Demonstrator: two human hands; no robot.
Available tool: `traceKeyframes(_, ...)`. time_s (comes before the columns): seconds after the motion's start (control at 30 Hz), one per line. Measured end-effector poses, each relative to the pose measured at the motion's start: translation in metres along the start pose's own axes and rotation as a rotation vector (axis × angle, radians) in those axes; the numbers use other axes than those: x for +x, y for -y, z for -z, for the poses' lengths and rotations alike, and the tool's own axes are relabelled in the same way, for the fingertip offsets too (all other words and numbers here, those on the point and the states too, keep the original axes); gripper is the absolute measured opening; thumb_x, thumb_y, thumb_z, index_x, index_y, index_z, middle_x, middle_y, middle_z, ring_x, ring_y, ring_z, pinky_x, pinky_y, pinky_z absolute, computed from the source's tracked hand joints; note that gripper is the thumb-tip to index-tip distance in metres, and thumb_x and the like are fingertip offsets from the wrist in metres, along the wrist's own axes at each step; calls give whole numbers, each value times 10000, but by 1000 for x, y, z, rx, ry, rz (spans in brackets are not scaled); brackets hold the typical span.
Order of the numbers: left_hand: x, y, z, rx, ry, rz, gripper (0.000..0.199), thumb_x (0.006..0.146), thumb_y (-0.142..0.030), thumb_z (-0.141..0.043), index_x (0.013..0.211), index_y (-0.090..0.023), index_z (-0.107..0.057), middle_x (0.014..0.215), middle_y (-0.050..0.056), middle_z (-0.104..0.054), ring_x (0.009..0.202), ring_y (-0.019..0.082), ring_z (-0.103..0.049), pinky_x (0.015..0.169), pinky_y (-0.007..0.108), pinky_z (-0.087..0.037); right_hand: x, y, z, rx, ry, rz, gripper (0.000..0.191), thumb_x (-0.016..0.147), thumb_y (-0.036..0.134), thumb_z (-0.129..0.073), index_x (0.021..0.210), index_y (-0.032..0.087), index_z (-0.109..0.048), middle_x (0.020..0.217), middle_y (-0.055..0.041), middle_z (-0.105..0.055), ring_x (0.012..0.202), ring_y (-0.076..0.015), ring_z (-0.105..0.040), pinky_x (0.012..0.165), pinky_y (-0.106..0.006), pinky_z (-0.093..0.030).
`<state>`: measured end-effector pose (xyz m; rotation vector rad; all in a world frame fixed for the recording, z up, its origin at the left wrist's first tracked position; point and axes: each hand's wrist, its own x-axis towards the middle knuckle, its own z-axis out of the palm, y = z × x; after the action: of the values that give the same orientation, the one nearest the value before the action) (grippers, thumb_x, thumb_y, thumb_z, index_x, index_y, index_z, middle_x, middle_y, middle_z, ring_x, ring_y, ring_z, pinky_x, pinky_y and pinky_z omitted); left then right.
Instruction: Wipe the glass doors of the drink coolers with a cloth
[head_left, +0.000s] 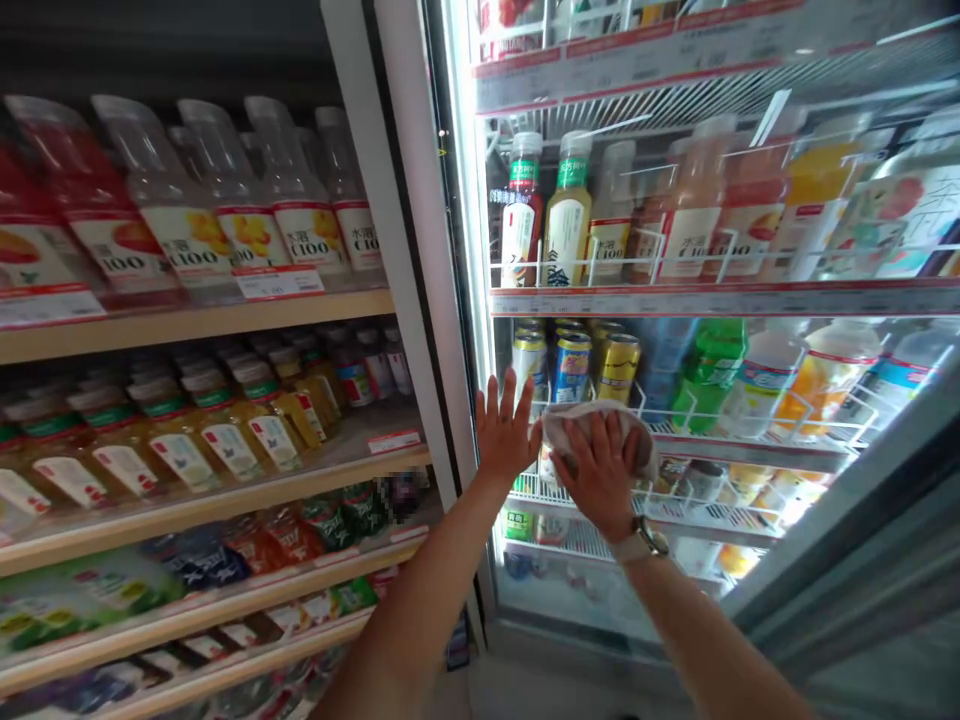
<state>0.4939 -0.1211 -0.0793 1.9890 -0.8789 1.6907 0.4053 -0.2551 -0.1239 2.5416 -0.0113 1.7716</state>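
Several clear and red bottles (pixel 187 215) stand along the upper of the wooden-edged shelves (pixel 315 312) at far left, their labels facing out. Below them runs a row of amber bottles (pixel 176 425) with green neck bands, and lower still lie bagged packs (pixel 277 535), some too blurred to read. Next comes a pale upright post (pixel 409 180) beside the lit glass-fronted cooler (pixel 727 302). Near the cooler's left edge the left hand (pixel 507 428) is raised with its fingers spread and nothing in its grasp; whether its palm touches the glass cannot be told. Just beside it, a whitish cloth (pixel 643 455) lies bunched against the cooler front, under the right hand (pixel 600 465), whose fingers fan out flat over the fabric. A watch (pixel 651 538) circles that wrist. Three cans (pixel 574 365) stand at the front of the shelf behind, above the cloth. Farther right are a green bottle (pixel 711 370) and an orange-labelled bottle (pixel 825 375), and a grey frame (pixel 832 510) slants across the lower right.
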Motion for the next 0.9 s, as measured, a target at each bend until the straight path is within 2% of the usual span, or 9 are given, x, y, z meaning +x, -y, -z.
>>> traceKeyframes(0.13,0,-1,-1,34,-17,-1,642,980,-409,-364,1551,-205,-154,1594,99,-264,1499,273,-152,1208,462,-184,-72,1,-18,-8,96,28,321,939,297,-520,1231,269,-651,1291,-105,-635,1353,-327,-443,1151,-570,-242)
traceKeyframes(0.2,1,-1,0,45,-30,-5,640,982,-407,-354,1551,-204,-143,1598,90,-255,1501,263,-140,1210,450,-178,-82,0,-19,12,135,53,323,930,244,-520,1222,256,-658,1276,-108,-644,1342,-310,-456,1169,-556,-204)
traceKeyframes(0.23,2,-1,1,45,-35,-6,635,984,-404,-346,1551,-200,-144,1601,88,-245,1502,260,-132,1212,446,-172,-78,-1,-18,31,131,60,334,926,231,-523,1232,251,-653,1287,-109,-639,1347,-302,-449,1180,-552,-172)
traceKeyframes(0.3,3,-2,2,37,-40,-8,621,989,-397,-334,1549,-190,-162,1607,91,-219,1504,262,-116,1217,443,-155,-54,-2,-12,67,95,65,363,929,231,-523,1276,254,-627,1335,-106,-611,1373,-289,-418,1196,-550,-107)
traceKeyframes(0.37,3,-2,2,26,-43,-12,614,992,-401,-324,1547,-183,-176,1611,97,-200,1505,264,-106,1220,442,-144,-15,-3,-2,84,58,73,413,943,244,-508,1351,265,-567,1420,-100,-546,1408,-287,-370,1199,-563,-68)
traceKeyframes(0.5,3,-2,2,10,-32,-6,630,987,-398,-350,1551,-197,-153,1605,99,-222,1502,269,-124,1213,456,-178,63,-2,17,73,13,54,524,968,277,-476,1486,271,-397,1564,-101,-361,1460,-308,-274,1192,-606,-84)
traceKeyframes(0.6,3,-3,3,17,-31,-4,620,992,-399,-332,1550,-197,-154,1601,101,-235,1501,271,-130,1210,464,-188,83,1,22,65,-27,30,548,976,281,-462,1511,257,-347,1578,-114,-330,1469,-313,-256,1188,-619,-113)
traceKeyframes(0.7,4,-3,4,28,-40,-17,614,997,-405,-304,1549,-181,-155,1604,104,-218,1503,267,-112,1209,457,-187,60,7,14,62,-30,9,545,969,268,-470,1503,247,-363,1570,-122,-344,1471,-315,-253,1185,-617,-135)
traceKeyframes(0.9,1,-1,2,25,-35,-6,632,980,-391,-373,1547,-197,-171,1593,101,-250,1497,264,-151,1206,454,-204,-45,22,-17,55,34,-18,479,953,218,-489,1431,214,-468,1475,-157,-476,1443,-321,-320,1161,-593,-226)
